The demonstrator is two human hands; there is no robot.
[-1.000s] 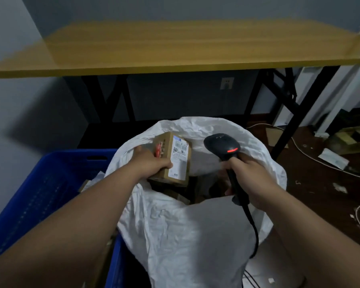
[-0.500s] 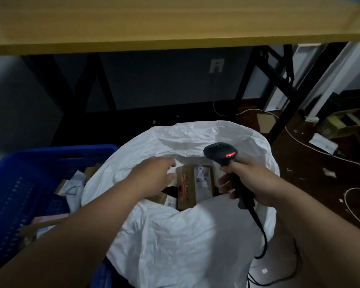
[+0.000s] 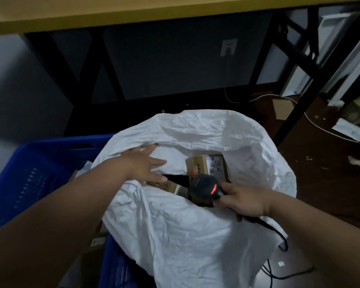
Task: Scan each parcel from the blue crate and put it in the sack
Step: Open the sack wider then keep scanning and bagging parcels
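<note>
Left hand (image 3: 141, 165) empty, fingers spread flat over the left side of the white sack's (image 3: 175, 235) mouth. Right hand (image 3: 243, 201) grips the black scanner (image 3: 206, 187) (red light on) at the mouth. Brown parcel (image 3: 208, 165) lies inside the sack, label up. Blue crate (image 3: 40, 163) sits just left of the sack.

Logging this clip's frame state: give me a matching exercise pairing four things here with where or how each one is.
Things:
1. left hand
2. scanner
3. labelled cardboard parcel
4. blue crate

States:
A. lying inside the white sack
B. standing left of the sack
C. empty, fingers spread over the sack's mouth
D. held in the right hand, red light on

Pairs: 1-C, 2-D, 3-A, 4-B
</note>
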